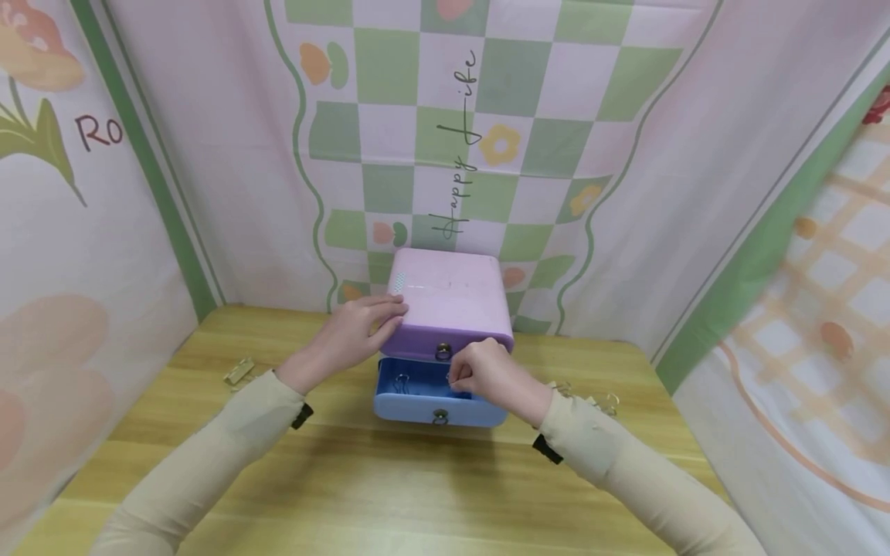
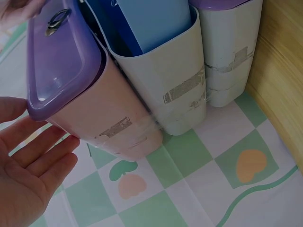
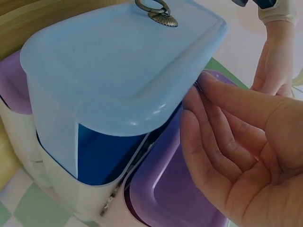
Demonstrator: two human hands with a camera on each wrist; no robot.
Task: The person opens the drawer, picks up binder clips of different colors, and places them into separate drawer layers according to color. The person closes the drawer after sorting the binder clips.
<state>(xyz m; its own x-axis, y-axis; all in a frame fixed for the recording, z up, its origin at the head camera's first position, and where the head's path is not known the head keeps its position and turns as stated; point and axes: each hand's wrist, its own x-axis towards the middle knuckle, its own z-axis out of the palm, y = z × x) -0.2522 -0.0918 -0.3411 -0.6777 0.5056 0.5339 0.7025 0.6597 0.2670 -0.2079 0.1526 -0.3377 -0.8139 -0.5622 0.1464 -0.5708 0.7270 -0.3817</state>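
A small drawer cabinet (image 1: 452, 289) stands at the back of the table, its pink top unit fronted by a purple drawer (image 2: 66, 56). Below it, the blue drawer (image 1: 410, 409) is pulled out, and a wire-handled clip (image 1: 401, 382) lies inside. My left hand (image 1: 358, 328) rests against the top unit's left side, fingers fairly straight, thumb near the purple front's corner. Over the blue drawer's right part, my right hand (image 1: 490, 374) pinches a small metal piece (image 3: 198, 86) between thumb and fingers; most of it is hidden.
A gold binder clip (image 1: 239, 371) lies on the wooden table (image 1: 334, 479) left of the cabinet. Several more clips (image 1: 610, 403) lie to the right, partly behind the right forearm. A patterned cloth (image 1: 389, 131) hangs behind and at both sides.
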